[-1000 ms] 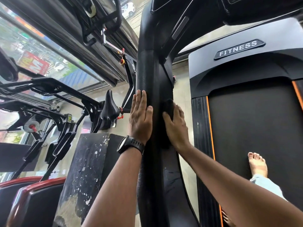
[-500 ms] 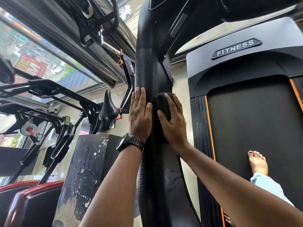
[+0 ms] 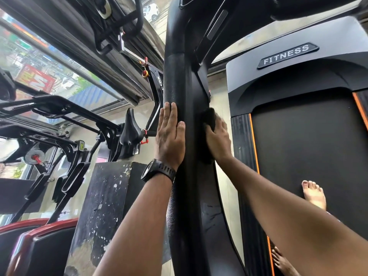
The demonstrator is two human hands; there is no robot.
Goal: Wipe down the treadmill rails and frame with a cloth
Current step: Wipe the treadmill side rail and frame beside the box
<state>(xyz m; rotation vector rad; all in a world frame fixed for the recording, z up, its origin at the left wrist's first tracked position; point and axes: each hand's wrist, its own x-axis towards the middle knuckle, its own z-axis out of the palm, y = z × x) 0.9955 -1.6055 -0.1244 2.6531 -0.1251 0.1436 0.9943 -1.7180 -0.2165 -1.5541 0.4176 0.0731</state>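
Note:
The treadmill's black left upright rail (image 3: pixel 177 80) runs up the middle of the view. My left hand (image 3: pixel 169 136) lies flat with straight fingers against the rail's left side; a black watch sits on that wrist. My right hand (image 3: pixel 218 140) presses a black cloth (image 3: pixel 209 118) against the rail's right face, fingers curved over the cloth. The cloth is dark and hard to tell apart from the frame. The treadmill belt (image 3: pixel 302 146) with orange edge stripes and a grey hood marked FITNESS (image 3: pixel 286 54) lie to the right.
My bare feet (image 3: pixel 314 194) stand on the belt at lower right. A scuffed black block (image 3: pixel 103 206) stands left of the rail. Exercise bikes (image 3: pixel 127 132) and red-trimmed seats (image 3: pixel 29 246) fill the left. A window is behind them.
My right hand with the cloth has slid from the front of the rail round to its right side. My left hand has stayed flat on the rail.

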